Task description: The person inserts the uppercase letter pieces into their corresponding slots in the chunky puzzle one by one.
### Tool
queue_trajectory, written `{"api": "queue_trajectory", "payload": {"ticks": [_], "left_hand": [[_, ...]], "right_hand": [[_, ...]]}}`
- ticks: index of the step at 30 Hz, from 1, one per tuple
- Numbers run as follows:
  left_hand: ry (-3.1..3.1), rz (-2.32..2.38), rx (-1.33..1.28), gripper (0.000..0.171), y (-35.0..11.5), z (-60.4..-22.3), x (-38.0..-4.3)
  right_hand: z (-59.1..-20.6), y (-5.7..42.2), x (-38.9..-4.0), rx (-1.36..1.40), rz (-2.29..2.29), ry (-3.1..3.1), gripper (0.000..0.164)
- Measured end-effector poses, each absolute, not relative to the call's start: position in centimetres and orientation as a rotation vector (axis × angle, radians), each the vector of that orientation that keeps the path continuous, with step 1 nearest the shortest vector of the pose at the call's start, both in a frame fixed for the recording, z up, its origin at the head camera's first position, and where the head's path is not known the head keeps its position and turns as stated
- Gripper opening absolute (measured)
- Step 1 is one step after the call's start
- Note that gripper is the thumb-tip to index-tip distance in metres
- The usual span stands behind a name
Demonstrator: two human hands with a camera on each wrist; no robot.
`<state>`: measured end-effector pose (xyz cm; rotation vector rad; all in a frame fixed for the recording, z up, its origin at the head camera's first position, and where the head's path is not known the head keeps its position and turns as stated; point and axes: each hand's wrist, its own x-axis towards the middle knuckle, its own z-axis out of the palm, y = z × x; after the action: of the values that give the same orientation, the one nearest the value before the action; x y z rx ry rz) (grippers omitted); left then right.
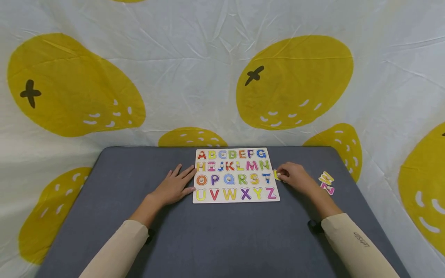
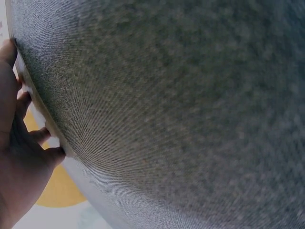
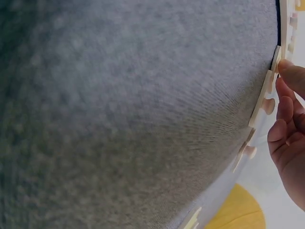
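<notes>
A white alphabet puzzle board (image 1: pixel 237 197) lies on the dark table, its colored letters in rows. Knobs stand on letters in the upper rows; the bottom row, U to Z, shows flat letters. My left hand (image 1: pixel 172 187) rests beside the board with fingers spread, fingertips at its left edge. Just off the right edge, my right hand (image 1: pixel 295 177) pinches a yellow letter piece (image 1: pixel 276 175) between thumb and fingers, the hand covering part of it. In the right wrist view, knobbed wooden pieces (image 3: pixel 261 102) lie on the table near that hand.
Toward the table's right side lie a yellow W piece (image 1: pixel 326 178) and a pink letter piece (image 1: pixel 327 188), close together. The grey table (image 1: pixel 222 239) reaches back to a white curtain (image 1: pixel 194 92) with big yellow fruit prints.
</notes>
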<state>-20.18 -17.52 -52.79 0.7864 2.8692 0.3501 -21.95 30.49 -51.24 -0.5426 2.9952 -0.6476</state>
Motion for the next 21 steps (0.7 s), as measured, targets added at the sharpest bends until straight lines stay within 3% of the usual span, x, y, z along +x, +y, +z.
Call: {"api": "queue_trajectory", "payload": {"ticks": [10,21], "left_hand": [[2.873,0.348,0.776,0.076,-17.6,-52.6,-20.4],[2.859,0.344,0.771,0.076,-17.5,-52.6,-20.3]], "right_hand": [[-49.6,29.0,-21.6,-0.605,-0.668,3.023,0.01],[-49.7,22.5,-21.4,-0.853,-0.76,2.909,0.008]]}}
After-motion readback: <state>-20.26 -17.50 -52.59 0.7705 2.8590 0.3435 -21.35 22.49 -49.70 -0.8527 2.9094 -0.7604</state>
